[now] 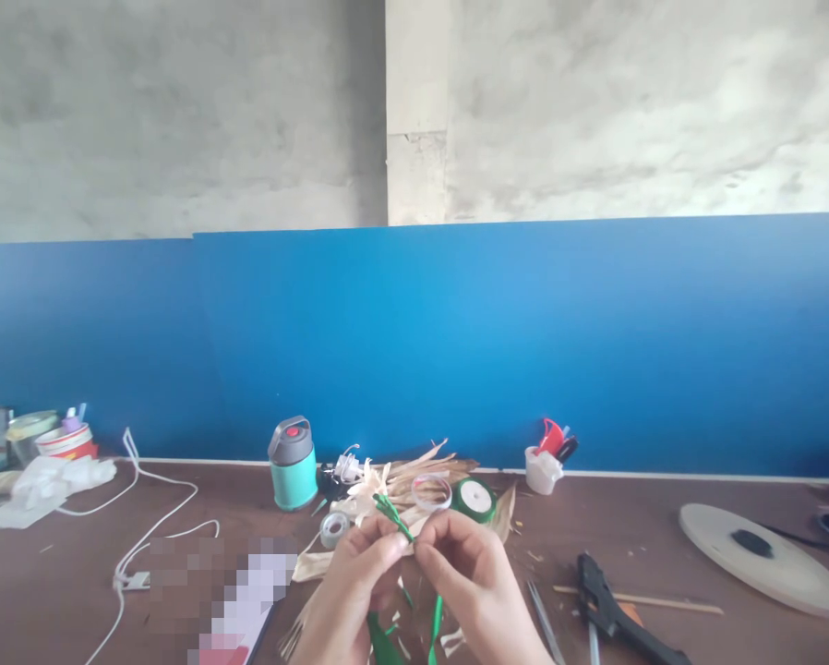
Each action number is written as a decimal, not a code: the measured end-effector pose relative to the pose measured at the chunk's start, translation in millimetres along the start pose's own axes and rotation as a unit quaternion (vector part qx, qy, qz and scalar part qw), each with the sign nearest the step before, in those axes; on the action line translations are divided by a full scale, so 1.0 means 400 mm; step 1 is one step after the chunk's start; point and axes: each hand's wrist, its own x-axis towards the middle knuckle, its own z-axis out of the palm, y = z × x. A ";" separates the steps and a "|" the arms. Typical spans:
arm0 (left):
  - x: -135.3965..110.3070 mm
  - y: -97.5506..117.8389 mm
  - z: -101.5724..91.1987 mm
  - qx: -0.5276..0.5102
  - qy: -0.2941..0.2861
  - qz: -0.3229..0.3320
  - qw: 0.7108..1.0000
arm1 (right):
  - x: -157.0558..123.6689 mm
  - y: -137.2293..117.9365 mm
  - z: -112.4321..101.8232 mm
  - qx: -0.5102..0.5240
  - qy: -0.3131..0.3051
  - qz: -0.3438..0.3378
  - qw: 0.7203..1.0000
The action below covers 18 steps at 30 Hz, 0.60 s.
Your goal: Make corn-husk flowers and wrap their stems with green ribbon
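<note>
My left hand (359, 577) is closed in a pinch on a green-wrapped stem (392, 513) that points up and to the left. Pale, petal-like pieces (371, 482) show at the stem's upper end; I cannot tell whether they are joined to it or lie behind. The fingertips of my right hand (466, 577) are pressed together at the stem's lower end, close against the left fingers. Green ribbon (435, 630) hangs below the right fingers, and a wider green strip (384, 642) shows between the hands. What lies inside the right pinch is partly hidden.
Behind the hands are dried husks (421, 471), a green ribbon spool (475, 500), a tape roll (334, 529) and a teal flask (294, 471). At right lie tweezers (545, 621), a black glue gun (615, 614), a thin stick (654, 602) and a round disc (761, 563). White cable (155, 531) crosses the left.
</note>
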 end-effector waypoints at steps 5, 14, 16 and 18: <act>0.004 -0.007 0.013 -0.016 0.033 0.012 0.999 | -0.001 0.012 0.007 -0.197 0.080 -0.145 0.966; 0.005 -0.056 0.016 -0.018 0.098 0.057 0.993 | 0.009 0.052 0.011 -0.340 0.113 -0.260 0.897; 0.004 -0.060 0.013 -0.017 0.100 0.059 0.993 | 0.007 0.055 0.014 -0.349 0.122 -0.274 0.888; 0.002 -0.060 0.012 -0.020 0.099 0.054 0.993 | 0.007 0.056 0.015 -0.363 0.123 -0.292 0.876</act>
